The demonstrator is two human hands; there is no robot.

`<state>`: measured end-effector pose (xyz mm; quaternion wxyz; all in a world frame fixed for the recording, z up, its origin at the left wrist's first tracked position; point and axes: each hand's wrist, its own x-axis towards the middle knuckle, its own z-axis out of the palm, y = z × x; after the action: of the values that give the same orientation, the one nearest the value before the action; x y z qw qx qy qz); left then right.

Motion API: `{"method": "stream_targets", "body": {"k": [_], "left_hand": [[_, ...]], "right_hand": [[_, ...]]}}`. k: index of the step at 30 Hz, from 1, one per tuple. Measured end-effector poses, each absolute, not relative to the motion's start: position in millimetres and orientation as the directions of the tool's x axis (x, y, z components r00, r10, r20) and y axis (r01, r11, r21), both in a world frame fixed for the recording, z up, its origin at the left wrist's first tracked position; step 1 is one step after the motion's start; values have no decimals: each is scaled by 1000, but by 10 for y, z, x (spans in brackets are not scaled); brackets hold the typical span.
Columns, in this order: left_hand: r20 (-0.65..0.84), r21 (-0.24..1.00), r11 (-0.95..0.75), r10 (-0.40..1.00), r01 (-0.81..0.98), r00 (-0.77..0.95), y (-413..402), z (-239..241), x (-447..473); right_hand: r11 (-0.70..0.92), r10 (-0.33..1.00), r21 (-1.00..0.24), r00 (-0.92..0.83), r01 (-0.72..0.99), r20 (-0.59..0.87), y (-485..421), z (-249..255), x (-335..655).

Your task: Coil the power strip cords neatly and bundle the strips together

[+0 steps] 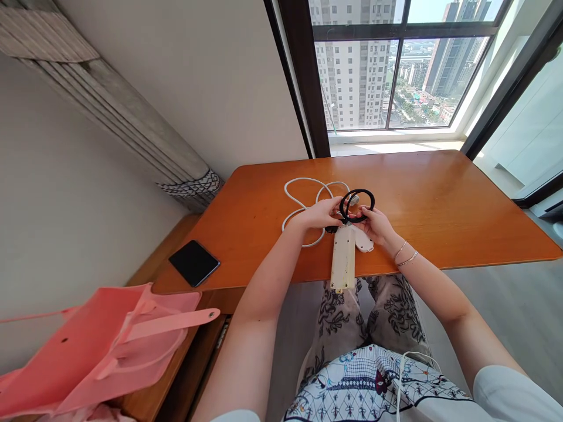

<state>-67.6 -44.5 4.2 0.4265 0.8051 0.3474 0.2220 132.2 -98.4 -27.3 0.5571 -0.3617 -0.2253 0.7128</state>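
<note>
Nearest, the person's patterned trousers [398, 310] fill the space below the counter [440, 205], and a pink bag [109, 351] slumps on the left, its strap tongue reaching toward the counter. The cream strip [342, 258] lies lengthwise toward the body, its lower end past the counter's front edge, an angle that seems to leave its far end free for both hands; whether the wood bears its weight I cannot tell. A rounded white piece [364, 240] sits just beside it. At that far end is the coiled black cable [373, 201]: the left hand [324, 213] has its grip closed on the coil's left base, while the right hand [373, 224] has a small pinch, nearly closed, at its lower right. Held from both sides, the loops probably stay round and together. The white cord [307, 179] sprawls loosely beyond the left hand, and a dark-screened phone [194, 263] lies flat near the counter's left edge, apart from the work. The counter is smooth orange-brown wood; farther off are a gathered curtain [132, 129], pale walls and a dark-framed window [401, 32] over tall buildings in daylight.
</note>
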Motion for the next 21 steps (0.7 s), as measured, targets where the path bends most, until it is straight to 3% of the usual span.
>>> {"method": "stream_targets", "body": {"k": [7, 12, 14, 17, 21], "left_hand": [[87, 837, -393, 782, 381, 617, -426, -57, -704], [167, 860, -396, 813, 320, 558, -505, -124, -686], [184, 857, -401, 825, 324, 535, -543, -134, -688], [222, 847, -420, 837, 326, 500, -613, -177, -720], [325, 846, -484, 801, 224, 503, -732, -334, -809]], "right_hand": [[-282, 958, -734, -145, -618, -246, -999, -295, 1335], [-218, 971, -837, -201, -502, -133, -1003, -353, 1314], [-83, 975, -914, -223, -397, 8, -1023, -397, 1298], [275, 911, -957, -294, -96, 291, -1094, -467, 1288], [714, 653, -669, -544, 209, 527, -1211, -521, 1324]]}}
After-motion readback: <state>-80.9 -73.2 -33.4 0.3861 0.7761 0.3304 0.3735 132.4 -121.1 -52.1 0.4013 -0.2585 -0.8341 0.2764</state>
